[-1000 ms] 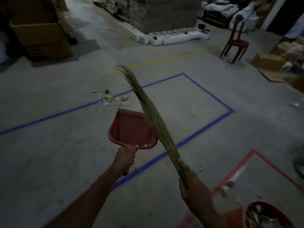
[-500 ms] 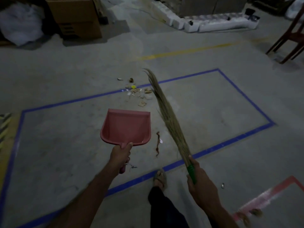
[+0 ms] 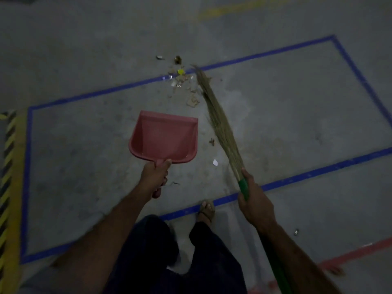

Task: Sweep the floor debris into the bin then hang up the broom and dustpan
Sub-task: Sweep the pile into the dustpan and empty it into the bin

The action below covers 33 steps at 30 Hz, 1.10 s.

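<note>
Change: a second ago the view took in a red chair, stacked boxes and a red bin low on the right; now the head tips down and the person has stepped forward, so only floor, legs and tools show, and the bin is out of view.
Debris: the debris pile [image 3: 182, 81] sat far ahead of both hands a second ago; now it lies just beyond the broom tip, straddling the far blue line.
Left grip: the left hand [image 3: 156, 176] is wrapped closed around the handle of the red dustpan [image 3: 164, 137], which is held forward of the hand, mouth toward the pile, seemingly above the floor and empty.
Right grip: the right hand [image 3: 253, 201] is closed on the green handle of the broom [image 3: 220, 122]; the bristles reach ahead and left of it, the tip at the edge of the pile.
Meaning: the walk-up looks finished; I judge the next step is lowering the pan and sweeping the pile into it. Hanging up the tools is not yet begun.
Strays: a white scrap [image 3: 215, 162] and a brown bit [image 3: 211, 141] lie between pan and broom.
Surface: the floor [image 3: 84, 60] is dull grey concrete, with a blue tape outline [image 3: 297, 179] forming a rectangle, a red line right of the right hand, and hazard stripes [image 3: 8, 166] far left of the left hand.
Room: dim; walls not visible.
Feet: a sandalled foot [image 3: 206, 210] rests on the near blue line.
</note>
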{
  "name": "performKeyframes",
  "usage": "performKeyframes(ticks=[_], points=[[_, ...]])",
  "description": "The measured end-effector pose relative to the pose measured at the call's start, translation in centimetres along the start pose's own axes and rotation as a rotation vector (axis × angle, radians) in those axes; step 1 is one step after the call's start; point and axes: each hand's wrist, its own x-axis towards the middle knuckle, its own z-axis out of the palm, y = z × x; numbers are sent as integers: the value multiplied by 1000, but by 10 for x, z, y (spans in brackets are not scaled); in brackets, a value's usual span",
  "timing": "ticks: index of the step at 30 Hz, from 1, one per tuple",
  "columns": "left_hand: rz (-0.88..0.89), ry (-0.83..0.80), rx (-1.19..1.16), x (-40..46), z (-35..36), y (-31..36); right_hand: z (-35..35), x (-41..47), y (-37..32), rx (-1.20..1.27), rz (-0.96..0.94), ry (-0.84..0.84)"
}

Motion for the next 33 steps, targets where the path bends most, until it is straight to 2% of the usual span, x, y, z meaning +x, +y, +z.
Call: performKeyframes(ticks=[6, 13, 18, 21, 25, 28, 33], points=[[-37, 0, 16, 43, 9, 10, -5, 60, -8, -28, 54, -80], [-19, -80, 91, 106, 11, 10, 39, 114, 1, 74, 227, -200], [-35, -123, 162, 189, 16, -39, 132, 162, 49, 221, 590, -263], [-75, -148, 176, 245, 20, -84, 208, 193, 75, 312, 724, -341], [-108, -162, 181, 311, 19, -139, 317, 237, 80, 304, 769, -425], [-125, -139, 165, 352, 7, -161, 382, 276, 59, 343, 708, -430], [-135, -94, 112, 413, -31, -160, 432, 382, -1, 494, 636, -214]])
